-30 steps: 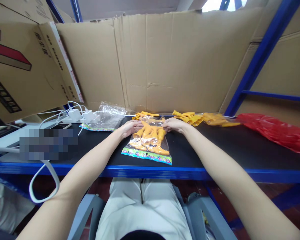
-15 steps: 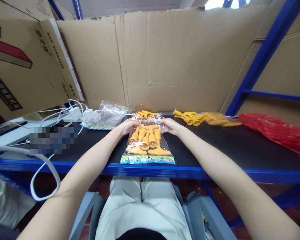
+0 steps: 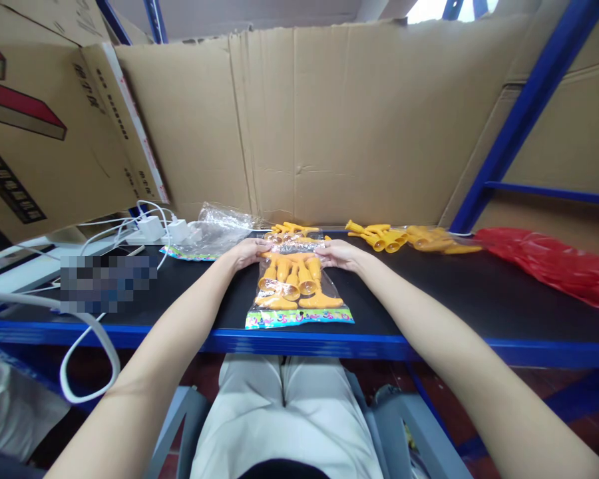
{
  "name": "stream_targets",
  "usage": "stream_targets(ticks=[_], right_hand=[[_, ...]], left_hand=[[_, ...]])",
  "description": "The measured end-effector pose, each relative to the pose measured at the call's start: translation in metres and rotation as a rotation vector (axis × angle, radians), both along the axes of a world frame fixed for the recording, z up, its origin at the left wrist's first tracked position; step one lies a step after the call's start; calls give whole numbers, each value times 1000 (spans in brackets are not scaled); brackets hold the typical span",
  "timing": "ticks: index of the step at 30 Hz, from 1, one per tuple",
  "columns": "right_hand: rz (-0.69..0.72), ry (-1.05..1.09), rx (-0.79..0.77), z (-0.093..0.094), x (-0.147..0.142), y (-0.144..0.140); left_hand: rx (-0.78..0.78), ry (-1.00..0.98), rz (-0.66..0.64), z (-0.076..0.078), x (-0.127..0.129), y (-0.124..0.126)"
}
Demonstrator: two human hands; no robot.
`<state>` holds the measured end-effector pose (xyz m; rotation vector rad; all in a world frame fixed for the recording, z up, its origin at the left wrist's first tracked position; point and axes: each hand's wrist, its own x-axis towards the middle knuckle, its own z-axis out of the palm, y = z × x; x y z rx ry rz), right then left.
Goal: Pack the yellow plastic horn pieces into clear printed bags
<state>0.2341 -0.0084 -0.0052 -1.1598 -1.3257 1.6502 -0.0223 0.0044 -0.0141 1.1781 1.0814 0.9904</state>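
A clear plastic bag [image 3: 292,279] of yellow T-shaped and cone-ended plastic pieces lies near the table's front edge, its colourful printed strip toward me. At the bag's far left corner, my left hand [image 3: 249,253] has its fingers closed on the plastic. My right hand [image 3: 340,255] pinches the far right corner; its fingertips are partly hidden. Just beyond the hands lies another group of yellow pieces [image 3: 293,229], with clear plastic around part of it.
Loose yellow pieces [image 3: 379,236] and a red plastic bag [image 3: 549,263] lie to the right. Clear bags [image 3: 214,233], white chargers [image 3: 152,228] and cables are on the left. A tall cardboard sheet [image 3: 339,126] stands behind the black tabletop [image 3: 444,299].
The bag has shifted slightly to the right and its printed strip now slants. My left hand has moved a little left; my right hand stays nearly in place.
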Motion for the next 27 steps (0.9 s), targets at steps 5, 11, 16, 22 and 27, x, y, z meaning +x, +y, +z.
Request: stream_targets(ticks=[5,11,16,22,27], right_hand=[[-1,1,-1,-2,10,4],[96,27,11,-5,19,10],[104,5,46,-5,22,12],[110,-45,129,-7,18,14],[70,-98,209,-10,15,15]], left_hand=[[3,55,-69,-1,-11,2],[65,99,-34,0,-13,1],[180,151,49,2,-1,-2],[320,262,171,-2,5,9],[496,335,183,-1,5,9]])
